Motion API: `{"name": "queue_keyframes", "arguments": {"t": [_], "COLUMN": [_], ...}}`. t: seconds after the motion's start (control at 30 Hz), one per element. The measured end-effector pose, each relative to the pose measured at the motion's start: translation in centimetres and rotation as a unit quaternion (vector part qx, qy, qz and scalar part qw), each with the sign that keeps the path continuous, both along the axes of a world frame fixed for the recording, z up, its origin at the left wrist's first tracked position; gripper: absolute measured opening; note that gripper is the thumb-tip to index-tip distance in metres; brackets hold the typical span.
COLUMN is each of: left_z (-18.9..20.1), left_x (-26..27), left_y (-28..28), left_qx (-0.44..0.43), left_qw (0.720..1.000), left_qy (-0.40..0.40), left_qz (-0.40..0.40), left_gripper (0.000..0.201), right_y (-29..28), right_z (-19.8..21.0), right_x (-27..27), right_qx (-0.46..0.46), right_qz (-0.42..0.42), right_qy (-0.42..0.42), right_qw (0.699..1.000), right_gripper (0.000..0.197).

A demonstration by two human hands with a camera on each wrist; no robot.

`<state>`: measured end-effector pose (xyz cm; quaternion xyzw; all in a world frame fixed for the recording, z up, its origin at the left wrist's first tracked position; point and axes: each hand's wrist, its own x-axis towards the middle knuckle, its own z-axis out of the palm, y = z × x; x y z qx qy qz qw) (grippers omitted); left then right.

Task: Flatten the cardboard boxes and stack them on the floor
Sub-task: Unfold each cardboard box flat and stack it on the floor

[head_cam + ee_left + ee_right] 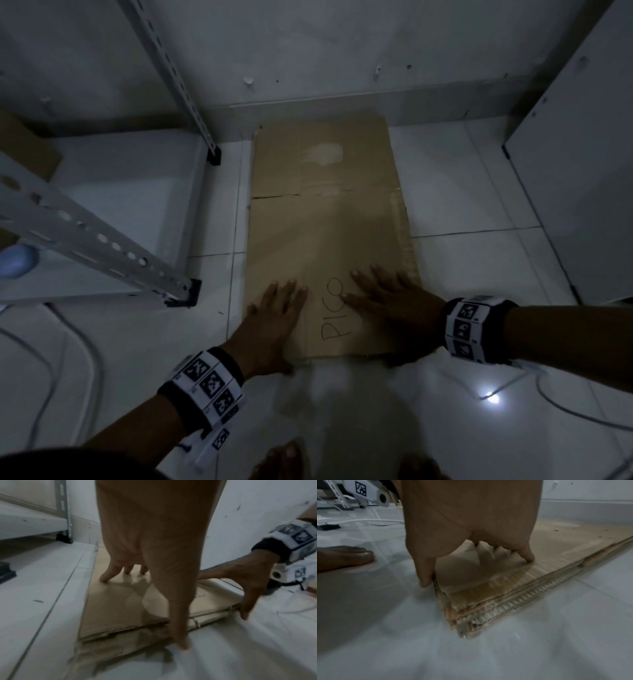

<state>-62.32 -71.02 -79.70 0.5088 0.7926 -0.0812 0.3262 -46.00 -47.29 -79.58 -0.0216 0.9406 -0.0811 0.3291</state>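
- Flattened cardboard stack (325,222) lying on the white tile floor (479,205), far end up against the wall skirting, between the metal shelving rack (102,236) on the left & a white cabinet (582,154) on the right. "PICO" is handwritten on the top sheet near the person.
- Left hand (274,315) is pressing flat on the near-left part of the top sheet, fingers straight & spread, gripping nothing; thumb is hanging off the near edge down toward the tile.
- Right hand (394,301) is doing the same on the near-right, palm down, fingers splayed, thumb dropping over the near edge beside the corner. Also grasping nothing.
- Right wrist view is showing several corrugated layers at the near corner (467,615), edges ragged & not quite flush.
- Judging: they're squaring up / pressing down the pile; the flattening looks done for these sheets.
- Risks:
  - Tile looking glossy, so a forward push w/ flat palms could be sliding the whole stack into the wall instead of compressing it, or shearing the top sheet off the lower ones.
  - Layers springing back once pressure's off, since creases seem only partly crushed.
  - White cables (68,342) lying on the floor nearby, plus bare feet (284,459) close to the near edge: snag or trip hazard when fetching more boxes.
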Motion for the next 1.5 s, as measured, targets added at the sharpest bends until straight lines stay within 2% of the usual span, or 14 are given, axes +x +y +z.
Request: {"name": "queue_keyframes", "arguments": {"t": [0.13, 0.2, 0.27, 0.5, 0.73, 0.87, 0.97, 1.1, 1.2, 1.43, 1.47, 1.5], "left_z": [-0.1, -0.4, -0.6, -1.4, -1.4, 1.7, 7.8, 19.6, 29.9, 57.1, 58.6, 62.1], "left_x": [-0.1, -0.3, -0.9, -3.1, -4.7, -5.1, -5.9, -6.9, -6.7, -3.1, -2.6, -2.2], "left_y": [0.0, 0.1, 0.2, 1.2, 3.6, 3.8, 3.2, 2.7, 2.8, 5.5, 5.8, 6.6], "left_qx": [0.037, 0.059, 0.065, 0.036, -0.019, -0.085, -0.118, -0.04, -0.032, 0.063, 0.071, 0.093], "left_qw": [0.999, 0.998, 0.997, 0.998, 0.999, 0.995, 0.982, 0.979, 0.984, 0.974, 0.973, 0.972], "left_qy": [-0.007, -0.005, -0.001, -0.029, -0.031, -0.048, -0.11, -0.117, -0.093, -0.141, -0.148, -0.149], "left_qz": [0.018, 0.037, 0.051, 0.045, 0.035, 0.028, 0.096, 0.163, 0.15, 0.164, 0.162, 0.154], "left_gripper": [0.135, 0.129, 0.126, 0.159, 0.163, 0.151, 0.129, 0.097, 0.094, 0.087, 0.088, 0.088], "right_y": [-0.4, 0.1, 1.0, 2.7, 4.0, 4.7, 5.7, 5.3, 4.0, 1.0, 0.6, 0.5], "right_z": [1.0, 1.2, 1.2, 0.7, -0.1, 2.8, 9.0, 21.0, 31.4, 58.8, 60.4, 63.9], "right_x": [-0.1, -0.5, -0.8, -2.0, -4.3, -4.3, -3.7, -1.9, -0.2, 3.6, 4.0, 4.5], "right_qx": [0.011, 0.014, 0.015, 0.033, 0.009, 0.012, -0.02, -0.092, -0.132, -0.16, -0.162, -0.159], "right_qz": [0.004, -0.015, -0.053, -0.082, -0.113, -0.124, -0.184, -0.288, -0.333, -0.444, -0.453, -0.46], "right_qy": [0.022, 0.032, 0.012, -0.067, -0.07, -0.086, -0.082, -0.044, -0.019, 0.06, 0.067, 0.088], "right_qw": [1.0, 0.999, 0.998, 0.994, 0.991, 0.989, 0.979, 0.952, 0.934, 0.88, 0.874, 0.869], "right_gripper": [0.122, 0.115, 0.116, 0.136, 0.148, 0.132, 0.116, 0.103, 0.1, 0.098, 0.098, 0.097]}}
